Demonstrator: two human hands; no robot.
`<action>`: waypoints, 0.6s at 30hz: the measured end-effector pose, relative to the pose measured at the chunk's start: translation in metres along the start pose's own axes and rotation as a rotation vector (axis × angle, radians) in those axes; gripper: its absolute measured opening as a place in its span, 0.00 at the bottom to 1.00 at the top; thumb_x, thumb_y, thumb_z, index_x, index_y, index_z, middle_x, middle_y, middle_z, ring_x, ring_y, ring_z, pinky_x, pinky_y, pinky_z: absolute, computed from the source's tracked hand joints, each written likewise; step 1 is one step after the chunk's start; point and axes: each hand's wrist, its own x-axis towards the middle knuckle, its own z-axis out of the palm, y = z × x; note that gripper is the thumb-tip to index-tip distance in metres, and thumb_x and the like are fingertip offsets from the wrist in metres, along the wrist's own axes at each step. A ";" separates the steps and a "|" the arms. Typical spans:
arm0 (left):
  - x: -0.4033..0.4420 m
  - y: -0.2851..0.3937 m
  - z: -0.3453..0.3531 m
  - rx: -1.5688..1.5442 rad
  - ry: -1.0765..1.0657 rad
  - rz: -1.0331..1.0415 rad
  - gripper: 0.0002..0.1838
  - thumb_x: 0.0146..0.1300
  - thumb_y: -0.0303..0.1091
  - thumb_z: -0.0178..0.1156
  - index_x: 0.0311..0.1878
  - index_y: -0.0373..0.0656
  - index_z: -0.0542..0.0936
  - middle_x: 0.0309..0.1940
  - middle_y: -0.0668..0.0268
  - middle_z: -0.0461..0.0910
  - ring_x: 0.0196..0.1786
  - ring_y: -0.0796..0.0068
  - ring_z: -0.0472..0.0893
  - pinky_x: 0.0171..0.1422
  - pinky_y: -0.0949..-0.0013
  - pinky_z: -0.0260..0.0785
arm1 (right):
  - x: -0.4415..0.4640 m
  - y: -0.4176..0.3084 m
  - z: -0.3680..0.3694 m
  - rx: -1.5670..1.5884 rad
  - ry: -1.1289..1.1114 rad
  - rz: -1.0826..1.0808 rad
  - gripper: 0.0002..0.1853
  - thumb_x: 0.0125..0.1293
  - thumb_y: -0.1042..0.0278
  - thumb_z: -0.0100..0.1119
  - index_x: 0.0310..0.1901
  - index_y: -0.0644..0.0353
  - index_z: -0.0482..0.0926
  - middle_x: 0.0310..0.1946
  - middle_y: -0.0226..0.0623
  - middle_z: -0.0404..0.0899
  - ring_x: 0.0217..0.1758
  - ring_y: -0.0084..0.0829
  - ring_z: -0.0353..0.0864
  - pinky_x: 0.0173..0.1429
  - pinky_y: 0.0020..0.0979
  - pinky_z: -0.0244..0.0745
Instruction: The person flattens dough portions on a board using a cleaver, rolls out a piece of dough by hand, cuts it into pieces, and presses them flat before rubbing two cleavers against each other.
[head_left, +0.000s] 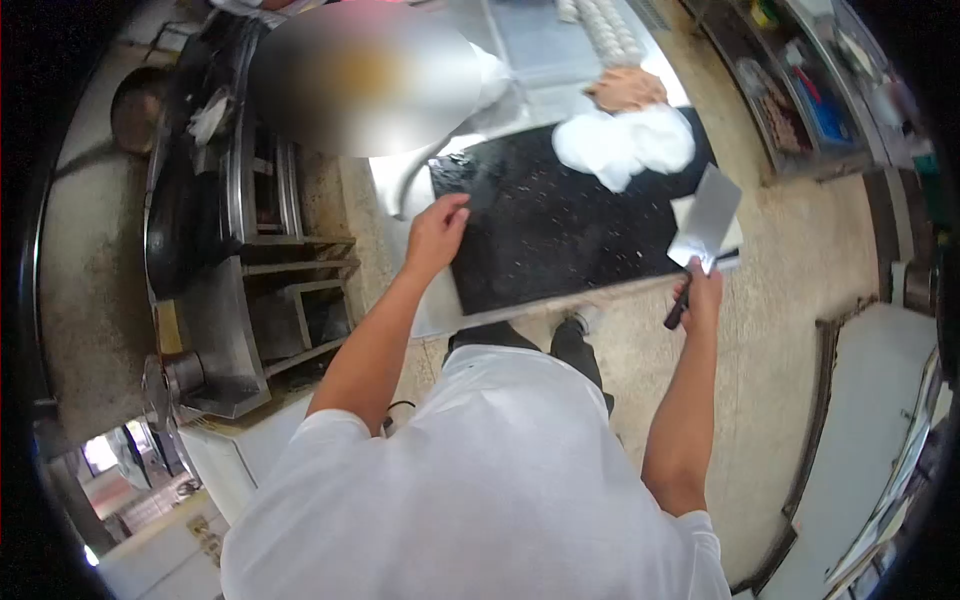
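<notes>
1. Cleaver (714,203) was held at the right edge of the black tabletop (565,230), blade directed away from the body.
2. Right hand (703,292): fingers were clamped around the black handle (676,308).
3. Left hand (437,237): fingers were loosely curled, partly apart, near the left edge; contact could not be determined.
4. White mass (630,142) lay on the far right portion.
</notes>
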 end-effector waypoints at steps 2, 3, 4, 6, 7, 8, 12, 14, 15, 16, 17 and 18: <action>-0.007 -0.027 -0.043 0.095 0.003 -0.364 0.16 0.68 0.34 0.64 0.57 0.41 0.83 0.44 0.51 0.84 0.43 0.57 0.86 0.49 0.60 0.78 | 0.006 0.005 0.003 -0.038 0.022 -0.028 0.15 0.71 0.60 0.65 0.48 0.59 0.71 0.32 0.36 0.75 0.26 0.29 0.78 0.26 0.32 0.77; -0.010 -0.043 -0.056 0.079 0.019 -0.373 0.16 0.68 0.34 0.64 0.57 0.41 0.83 0.44 0.51 0.84 0.43 0.57 0.86 0.49 0.60 0.78 | 0.008 0.009 0.006 -0.113 0.164 -0.113 0.16 0.70 0.61 0.66 0.47 0.60 0.71 0.33 0.36 0.75 0.27 0.29 0.78 0.26 0.32 0.77; -0.007 -0.061 -0.067 0.183 0.085 -0.251 0.18 0.68 0.35 0.65 0.59 0.41 0.82 0.46 0.50 0.83 0.47 0.54 0.84 0.52 0.57 0.77 | 0.011 0.010 0.009 -0.184 0.307 -0.201 0.17 0.68 0.63 0.68 0.47 0.61 0.71 0.33 0.37 0.75 0.28 0.30 0.78 0.25 0.32 0.77; 0.005 -0.085 -0.078 0.372 0.153 -0.168 0.27 0.65 0.41 0.67 0.64 0.40 0.78 0.52 0.49 0.79 0.56 0.49 0.80 0.60 0.51 0.74 | 0.018 0.006 0.012 -0.187 0.283 -0.259 0.17 0.67 0.64 0.69 0.46 0.61 0.70 0.34 0.37 0.75 0.30 0.30 0.77 0.27 0.33 0.77; 0.013 -0.089 -0.078 0.357 0.164 -0.171 0.27 0.65 0.41 0.67 0.64 0.40 0.78 0.52 0.49 0.79 0.56 0.49 0.80 0.60 0.51 0.74 | 0.027 0.008 0.010 -0.170 0.267 -0.295 0.17 0.67 0.65 0.69 0.46 0.62 0.70 0.34 0.37 0.75 0.31 0.30 0.77 0.28 0.33 0.78; 0.023 -0.089 -0.077 0.423 0.170 -0.154 0.28 0.64 0.43 0.68 0.64 0.39 0.77 0.53 0.50 0.78 0.57 0.48 0.79 0.61 0.51 0.73 | 0.055 0.024 -0.004 -0.278 0.333 -0.401 0.15 0.67 0.66 0.69 0.43 0.62 0.71 0.34 0.37 0.76 0.32 0.29 0.77 0.32 0.33 0.77; 0.054 -0.085 -0.079 0.465 -0.026 -0.260 0.29 0.64 0.48 0.68 0.61 0.37 0.79 0.51 0.50 0.81 0.56 0.50 0.81 0.61 0.52 0.74 | 0.005 -0.004 0.005 -0.622 0.560 -0.648 0.16 0.72 0.58 0.64 0.39 0.63 0.74 0.35 0.39 0.78 0.39 0.32 0.82 0.42 0.35 0.77; 0.070 -0.085 -0.086 0.273 -0.073 -0.358 0.27 0.65 0.48 0.67 0.58 0.36 0.80 0.49 0.50 0.83 0.52 0.52 0.83 0.60 0.53 0.75 | -0.023 -0.007 0.017 -0.576 0.464 -0.565 0.16 0.74 0.57 0.62 0.40 0.63 0.74 0.33 0.38 0.78 0.36 0.31 0.82 0.38 0.35 0.77; 0.076 -0.087 -0.088 0.094 -0.133 -0.473 0.26 0.66 0.48 0.67 0.56 0.36 0.81 0.46 0.50 0.85 0.49 0.53 0.85 0.58 0.55 0.75 | -0.038 -0.005 0.019 -0.535 0.348 -0.469 0.16 0.75 0.55 0.60 0.40 0.62 0.75 0.31 0.38 0.78 0.33 0.30 0.82 0.34 0.35 0.77; 0.077 -0.096 -0.081 0.008 -0.066 -0.440 0.22 0.68 0.47 0.66 0.52 0.36 0.83 0.40 0.54 0.87 0.41 0.62 0.86 0.51 0.60 0.76 | -0.051 0.002 0.023 -0.578 0.295 -0.505 0.17 0.77 0.53 0.58 0.41 0.62 0.75 0.29 0.38 0.78 0.30 0.29 0.81 0.31 0.34 0.76; 0.076 -0.086 -0.079 -0.001 -0.077 -0.430 0.22 0.68 0.47 0.66 0.52 0.36 0.83 0.40 0.54 0.87 0.41 0.62 0.86 0.51 0.60 0.76 | -0.065 0.012 0.026 -0.626 0.238 -0.531 0.18 0.78 0.52 0.56 0.41 0.61 0.76 0.27 0.38 0.77 0.27 0.28 0.80 0.28 0.34 0.76; 0.071 -0.069 -0.084 -0.166 -0.160 -0.395 0.21 0.69 0.45 0.66 0.54 0.37 0.83 0.41 0.59 0.86 0.43 0.69 0.83 0.52 0.64 0.74 | -0.083 0.015 0.033 -0.627 0.252 -0.525 0.18 0.78 0.52 0.56 0.41 0.61 0.76 0.27 0.38 0.77 0.27 0.28 0.80 0.28 0.34 0.76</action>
